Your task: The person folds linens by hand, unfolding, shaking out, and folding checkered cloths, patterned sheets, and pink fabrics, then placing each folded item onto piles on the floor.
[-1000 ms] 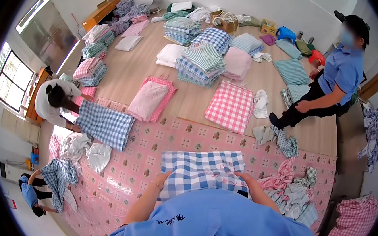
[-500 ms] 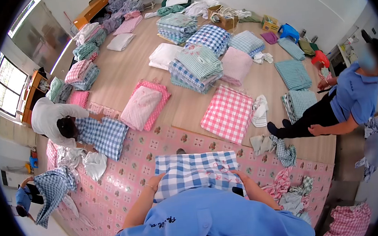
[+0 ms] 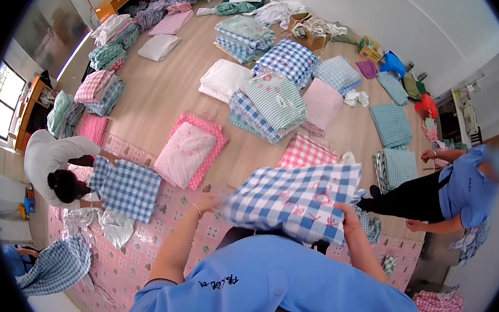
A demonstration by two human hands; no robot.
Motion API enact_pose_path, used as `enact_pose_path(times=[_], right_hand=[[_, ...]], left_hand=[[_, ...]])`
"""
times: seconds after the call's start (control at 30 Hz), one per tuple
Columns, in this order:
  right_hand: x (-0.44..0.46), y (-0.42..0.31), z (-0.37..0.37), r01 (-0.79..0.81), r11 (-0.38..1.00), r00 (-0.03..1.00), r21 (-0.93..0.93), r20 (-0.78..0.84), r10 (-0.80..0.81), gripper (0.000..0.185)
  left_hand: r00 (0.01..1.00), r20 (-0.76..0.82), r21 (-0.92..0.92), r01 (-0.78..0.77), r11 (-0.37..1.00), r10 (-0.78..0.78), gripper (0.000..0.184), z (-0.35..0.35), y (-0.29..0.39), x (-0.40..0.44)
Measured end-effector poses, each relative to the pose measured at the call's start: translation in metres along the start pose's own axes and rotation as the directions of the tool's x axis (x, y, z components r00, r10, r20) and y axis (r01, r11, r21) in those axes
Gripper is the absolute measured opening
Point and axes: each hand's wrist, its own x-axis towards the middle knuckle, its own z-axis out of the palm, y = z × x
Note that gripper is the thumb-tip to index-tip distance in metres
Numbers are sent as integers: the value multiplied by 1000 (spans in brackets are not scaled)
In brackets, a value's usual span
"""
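The folded blue-checked cloth (image 3: 294,200), on the wearer's side of the pink-checked cloth (image 3: 306,150), wants even support at both ends — the right hand (image 3: 351,221) pinches one edge; the left hand (image 3: 207,204) blurs opposite, grip unclear.

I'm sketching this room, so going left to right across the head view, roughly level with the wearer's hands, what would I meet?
Checked cloth at far left → smaller blue-checked cloth → left hand → blue-and-white cloth with red marks → folded green-checked stack → standing person's blue shirt.
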Motion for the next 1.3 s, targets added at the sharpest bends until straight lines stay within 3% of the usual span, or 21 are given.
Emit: enact_pose_path(times=[0.07,0.2,0.37,0.43,0.5,0.63,0.7,0.83,0.87,0.9,0.93,0.97,1.0,1.03,1.07,1.1,1.13,1.17,1.2,1.3], right_hand=[[9,-36,43,139,990,990,-38,-30,-140,39],[73,-123,100,243,970,968,20,-68,-241,36],[189,-277,164,410,909,911,80,-79,-404,28],[228,-341,201,470,871,883,147,-98,-460,33],[280,-412,238,537,809,840,237,-66,-538,36],[352,-506,319,659,690,741,301,-102,-664,39],[388,-528,358,705,600,680,378,-120,-723,39],[509,-528,395,683,586,668,435,-48,-743,38],[549,-520,398,617,641,739,457,-57,-671,35],[591,-502,393,486,738,778,469,153,-610,32],[654,-484,369,456,872,849,177,207,-486,23],[730,-458,333,201,958,961,205,151,-233,19],[711,-421,349,217,975,976,48,16,-218,17],[705,-390,332,94,993,746,69,656,-116,12],[683,-356,354,153,931,978,-332,184,-95,8],[685,-318,343,204,933,906,-297,419,-64,8],[664,-279,345,131,965,874,-227,486,-4,10],[662,-246,336,-106,979,860,-176,478,180,12],[635,-216,338,-159,950,914,-269,323,245,10],[574,-141,323,-272,853,882,-445,239,406,12]], left_hand=[[997,-66,-159,-46,986,35,26,-15,21,7],[998,-70,-235,-17,972,0,25,-33,51,20],[972,-133,-323,140,936,-191,26,-46,33,53],[956,-142,-340,198,919,-258,26,-53,42,61],[938,-203,-40,280,959,-282,25,-65,64,71],[908,-261,-83,318,944,-328,26,-84,92,113],[907,-321,-305,174,936,-273,27,-89,151,120],[905,-366,-344,85,935,-217,28,-77,222,136],[911,-357,-350,75,934,-207,27,-72,232,140],[917,-345,-359,68,931,-200,27,-66,236,141],[914,-347,-370,74,926,-212,27,-62,236,142],[911,-346,-353,96,931,-225,27,-57,231,144],[908,-345,-336,117,934,-238,26,-52,226,143],[905,-345,-345,123,930,-248,26,-49,222,141],[890,-369,-366,125,922,-267,26,-46,217,137],[875,-391,-387,127,913,-287,26,-42,211,133],[871,-390,-396,132,909,-297,26,-37,205,128],[861,-386,-424,154,893,-332,27,-32,198,122],[849,-381,-452,174,875,-366,27,-27,190,116],[822,-430,-476,145,867,-373,28,-9,164,98]])
